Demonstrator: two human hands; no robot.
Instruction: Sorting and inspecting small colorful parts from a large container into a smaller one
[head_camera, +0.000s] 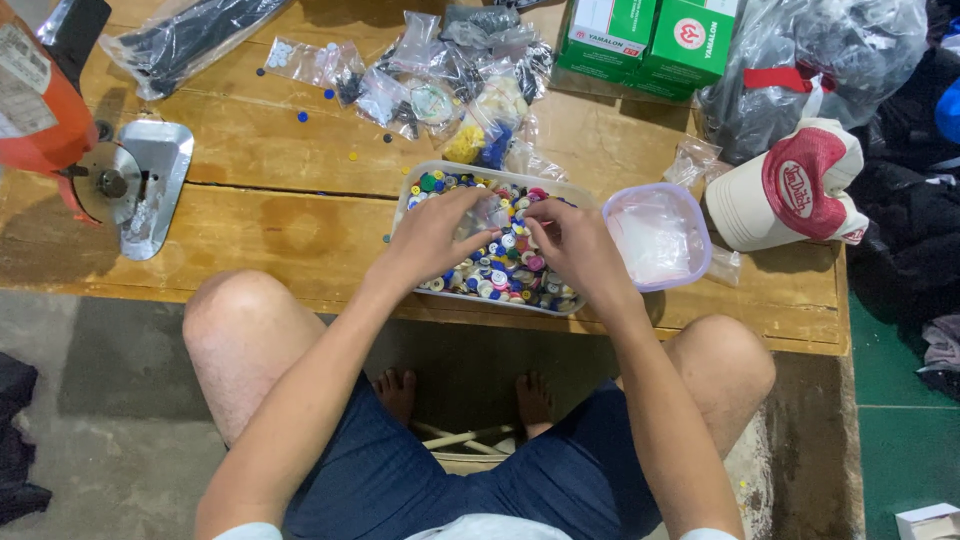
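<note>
Multicoloured buttons (500, 262) still fill the clear tray (420, 190) nearly to the rim under my left hand (435, 235) and right hand (575, 245), both pinching a small clear bag (495, 212), so I judge sorting barely begun.

Table (270, 215): worn, matt wood. Tub (590, 193): clear plastic, glossy buttons (505, 265), probably plastic. Small bags (440, 80): shiny film. Cutter base (150, 185): bright metal. Cap (790, 185): cloth. Boxes (650, 35): smooth card.
</note>
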